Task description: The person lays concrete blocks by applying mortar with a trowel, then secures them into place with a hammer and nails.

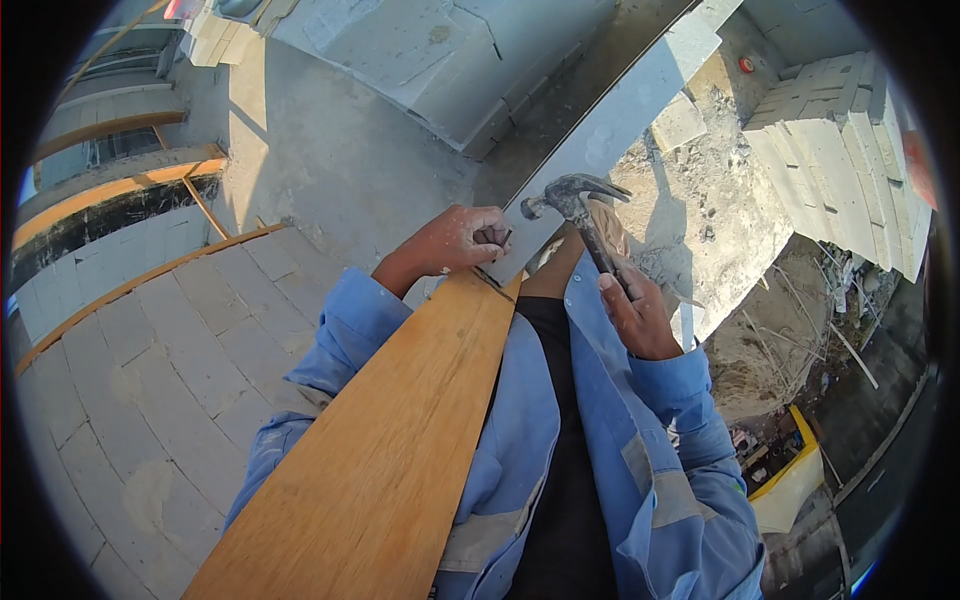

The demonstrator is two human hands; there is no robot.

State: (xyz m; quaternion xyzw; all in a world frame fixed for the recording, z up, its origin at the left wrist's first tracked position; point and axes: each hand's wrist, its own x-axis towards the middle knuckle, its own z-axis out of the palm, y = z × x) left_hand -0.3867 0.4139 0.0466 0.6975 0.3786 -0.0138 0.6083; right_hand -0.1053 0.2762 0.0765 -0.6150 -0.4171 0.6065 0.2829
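The left hand (465, 240), its grip unclear, curls at twelve o'clock, perhaps steadying the board (400, 420) running in from seven, while the right hand (640, 312), apart at three, clamps the hammer (574, 196), likely for control.

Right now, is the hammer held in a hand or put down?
Held: the right hand is closed around the handle of the hammer.

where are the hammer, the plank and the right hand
Hammer (573, 197): head camera view, on its metal head.
Plank (378, 432): head camera view, on the middle of its broad face.
Right hand (641, 308): head camera view, on the back of the hand.
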